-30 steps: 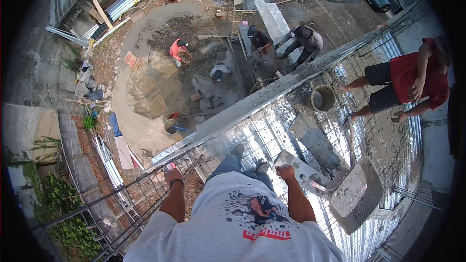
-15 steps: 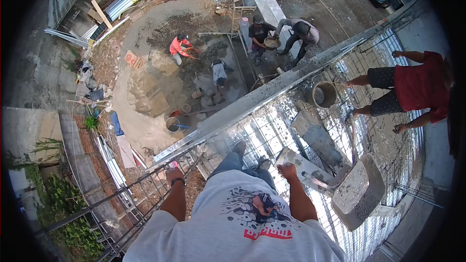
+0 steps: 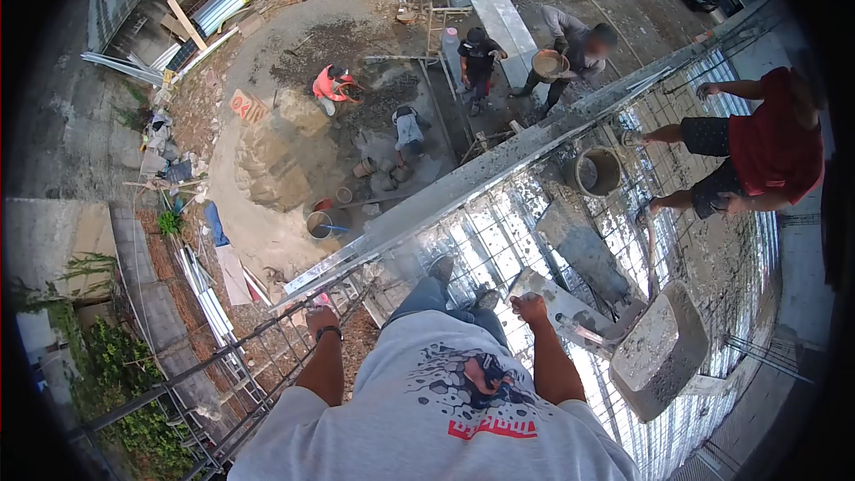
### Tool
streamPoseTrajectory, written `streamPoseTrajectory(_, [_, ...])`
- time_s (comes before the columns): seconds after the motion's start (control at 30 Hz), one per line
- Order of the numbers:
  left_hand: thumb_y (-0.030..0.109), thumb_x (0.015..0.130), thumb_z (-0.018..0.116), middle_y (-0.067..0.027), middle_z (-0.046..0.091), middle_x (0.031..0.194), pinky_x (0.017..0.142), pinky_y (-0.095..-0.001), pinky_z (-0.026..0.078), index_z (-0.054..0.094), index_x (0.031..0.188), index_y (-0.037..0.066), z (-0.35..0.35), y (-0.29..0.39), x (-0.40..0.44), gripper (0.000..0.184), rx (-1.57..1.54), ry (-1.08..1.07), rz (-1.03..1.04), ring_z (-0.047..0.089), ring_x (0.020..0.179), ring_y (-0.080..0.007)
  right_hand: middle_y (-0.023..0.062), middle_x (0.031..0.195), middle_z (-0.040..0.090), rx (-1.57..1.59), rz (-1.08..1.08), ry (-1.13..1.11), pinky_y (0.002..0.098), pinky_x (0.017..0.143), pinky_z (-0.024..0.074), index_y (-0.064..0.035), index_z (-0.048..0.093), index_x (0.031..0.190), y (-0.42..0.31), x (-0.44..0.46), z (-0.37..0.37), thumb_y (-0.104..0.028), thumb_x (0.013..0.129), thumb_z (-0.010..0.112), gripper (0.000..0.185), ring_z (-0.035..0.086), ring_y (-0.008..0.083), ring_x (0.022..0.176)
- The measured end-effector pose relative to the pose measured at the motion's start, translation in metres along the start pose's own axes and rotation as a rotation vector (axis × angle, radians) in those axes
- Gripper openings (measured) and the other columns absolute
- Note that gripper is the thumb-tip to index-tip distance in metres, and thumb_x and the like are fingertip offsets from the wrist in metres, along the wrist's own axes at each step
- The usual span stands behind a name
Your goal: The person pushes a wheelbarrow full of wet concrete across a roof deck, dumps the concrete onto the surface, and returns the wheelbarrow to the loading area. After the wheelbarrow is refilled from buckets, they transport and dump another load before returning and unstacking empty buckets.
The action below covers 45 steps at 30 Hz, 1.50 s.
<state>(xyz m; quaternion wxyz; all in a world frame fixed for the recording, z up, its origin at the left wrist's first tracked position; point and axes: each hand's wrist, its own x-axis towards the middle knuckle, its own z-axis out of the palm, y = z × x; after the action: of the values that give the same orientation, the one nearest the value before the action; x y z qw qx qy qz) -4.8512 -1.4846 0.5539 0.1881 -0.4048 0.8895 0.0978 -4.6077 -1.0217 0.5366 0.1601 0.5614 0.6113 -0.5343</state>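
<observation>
My left hand [image 3: 322, 324], with a dark watch on its wrist, is closed around a small pink-and-white thing [image 3: 319, 302] too small to name. It hangs above the dark rebar lattice [image 3: 267, 338]. On the other side, my right hand [image 3: 530, 307] is curled closed, and nothing shows in it. Nearest to it is a grey, cement-smeared board [image 3: 545, 292] on the metal decking. Farther right lies a tipped, cement-coated wheelbarrow tray [image 3: 661, 352]. My shoes stand at the decking's left part.
A person in a red shirt [image 3: 770, 138] stands at right near a bucket [image 3: 597, 171]. A concrete beam [image 3: 445, 212] edges the decking. Below, several people work around a sand pile [image 3: 285, 156]; one in grey holds a bucket [image 3: 549, 64]. Rebar mesh covers the decking.
The person in grey below now holds the bucket apart from the co-worker in black and has straightened up. The red-shirted person's arms have shifted. My hands have barely moved.
</observation>
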Motion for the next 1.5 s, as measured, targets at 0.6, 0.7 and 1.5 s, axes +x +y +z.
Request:
streamPoseTrajectory(0.6, [0.049,0.080,0.057,-0.0265,0.054,0.119,0.090,-0.0442,0.047,0.049,0.121,-0.004,0.006,-0.006,0.012,0.067,0.038,-0.088,0.002,0.056,0.110,-0.0381,0.0081,0.068,0.063,0.018,-0.004,0.000,0.0270,0.042,0.0475,0.0009,0.058,0.078,0.005,0.000,0.011,-0.019,0.077,0.073,0.025,0.060,0.0134,0.054])
streamPoseTrajectory(0.7, [0.049,0.081,0.056,-0.0251,0.056,0.117,0.089,-0.0453,0.047,0.050,0.118,-0.002,0.002,-0.002,0.005,0.063,0.007,-0.065,0.016,0.057,0.107,-0.0384,0.0075,0.071,0.064,-0.005,-0.003,-0.019,0.0262,0.048,0.0487,-0.0012,0.060,0.081,0.004,0.002,0.010,-0.024,0.076,0.074,0.027,0.061,0.0132,0.058])
streamPoseTrajectory(1.5, [0.032,0.075,0.060,-0.0229,0.062,0.106,0.085,-0.0466,0.049,0.054,0.107,0.000,0.017,-0.010,0.016,0.046,-0.032,-0.005,-0.016,0.061,0.099,-0.0378,0.0059,0.072,0.065,-0.015,0.003,-0.011,0.0265,0.049,0.0490,-0.0029,0.060,0.080,0.007,0.004,0.011,-0.025,0.077,0.074,0.027,0.061,0.0126,0.059])
